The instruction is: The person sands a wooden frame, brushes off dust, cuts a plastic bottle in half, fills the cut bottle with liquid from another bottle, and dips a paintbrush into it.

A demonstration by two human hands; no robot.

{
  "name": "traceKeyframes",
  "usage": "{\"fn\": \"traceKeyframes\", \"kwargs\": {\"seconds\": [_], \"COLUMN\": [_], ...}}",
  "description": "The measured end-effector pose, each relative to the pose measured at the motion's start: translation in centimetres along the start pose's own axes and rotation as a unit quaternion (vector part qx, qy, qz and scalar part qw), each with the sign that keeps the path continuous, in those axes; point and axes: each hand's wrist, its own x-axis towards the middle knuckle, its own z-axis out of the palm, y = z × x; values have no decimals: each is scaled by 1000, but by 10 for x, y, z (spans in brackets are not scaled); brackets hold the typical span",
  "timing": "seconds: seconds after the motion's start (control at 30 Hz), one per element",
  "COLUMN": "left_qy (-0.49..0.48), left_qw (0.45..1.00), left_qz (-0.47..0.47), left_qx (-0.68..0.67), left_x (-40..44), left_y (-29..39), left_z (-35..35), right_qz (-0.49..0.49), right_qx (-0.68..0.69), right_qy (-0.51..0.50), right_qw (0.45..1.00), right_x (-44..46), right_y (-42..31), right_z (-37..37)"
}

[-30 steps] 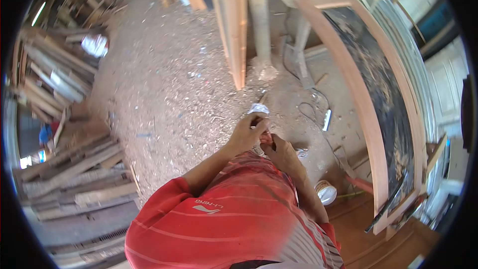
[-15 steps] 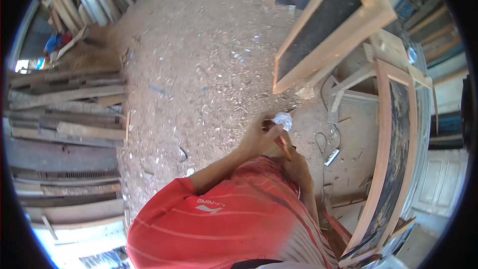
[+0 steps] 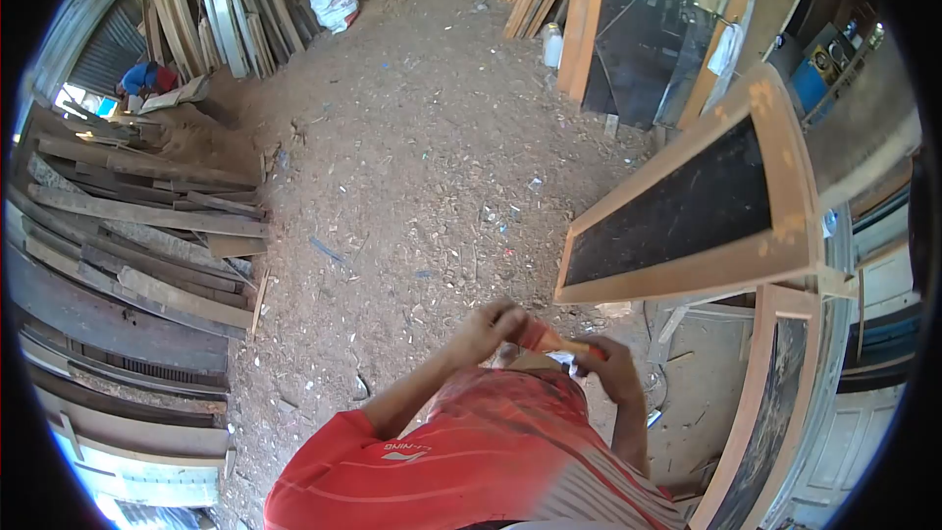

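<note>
At my waist, over the floor (image 3: 392,186), I hold the red-orange piece (image 3: 548,338) level between both hands; my left hand (image 3: 483,333) has its fingers clamped at the redder end, my right hand (image 3: 614,371) has its own clamped on the other; a slack pinch at either end could, I judge, drop it into the litter below; a white thing (image 3: 561,358) shows just beneath, mostly hidden; a panel (image 3: 677,196) stands ahead to my right, where a wide swing might knock it; planks (image 3: 147,211) crowd my left.
</note>
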Motion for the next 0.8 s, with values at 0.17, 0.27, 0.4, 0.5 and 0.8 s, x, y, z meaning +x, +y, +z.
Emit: {"fn": "traceKeyframes", "kwargs": {"seconds": [0.17,0.27,0.4,0.5,0.8], "left_qy": [176,261,322,317,102], "left_qw": [958,896,896,909,992], "left_qz": [-73,-106,48,17,-8], "left_qx": [-215,-344,-304,-269,-74], "left_x": [20,35,69,119,339], "left_y": [13,15,26,26,67], "left_z": [-57,-73,-106,-142,-225], "right_qz": [-147,-188,-125,-92,-45], "right_qx": [-9,14,176,221,127], "right_qy": [-116,-205,-263,-258,-61], "right_qw": [982,961,940,936,989], "right_x": [99,146,208,264,435], "right_y": [-112,-151,-164,-174,-222], "right_z": [22,62,99,106,80]}}
